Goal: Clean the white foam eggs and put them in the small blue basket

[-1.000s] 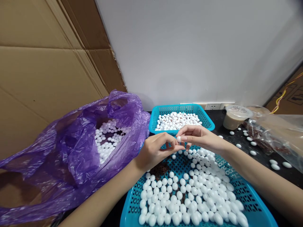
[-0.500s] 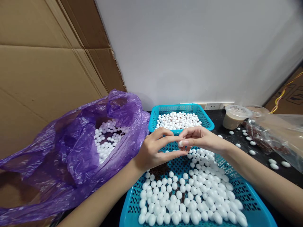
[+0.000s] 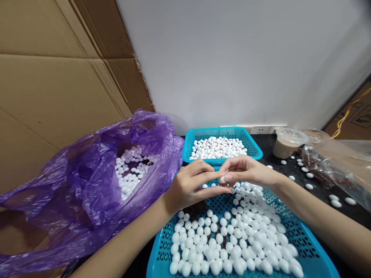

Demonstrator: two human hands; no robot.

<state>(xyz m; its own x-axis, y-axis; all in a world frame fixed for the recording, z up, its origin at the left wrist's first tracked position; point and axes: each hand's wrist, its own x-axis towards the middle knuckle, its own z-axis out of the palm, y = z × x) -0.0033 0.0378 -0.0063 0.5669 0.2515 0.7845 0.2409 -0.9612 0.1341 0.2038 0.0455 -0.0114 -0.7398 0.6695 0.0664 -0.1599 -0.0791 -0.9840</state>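
While the right hand (image 3: 249,170) pinches one white foam egg (image 3: 222,179) over the near blue plastic basket (image 3: 311,251), the left hand (image 3: 189,184) lies close, its grip unclear. Both hands partly block the far basket (image 3: 220,132). Purple plastic bag (image 3: 87,173) lies left. Egg: small, smooth, oval.

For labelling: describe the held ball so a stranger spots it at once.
Find the near blue basket, heaped with white foam balls. Above it the left hand and right hand meet; the right pinches the ball, the only one held aloft.
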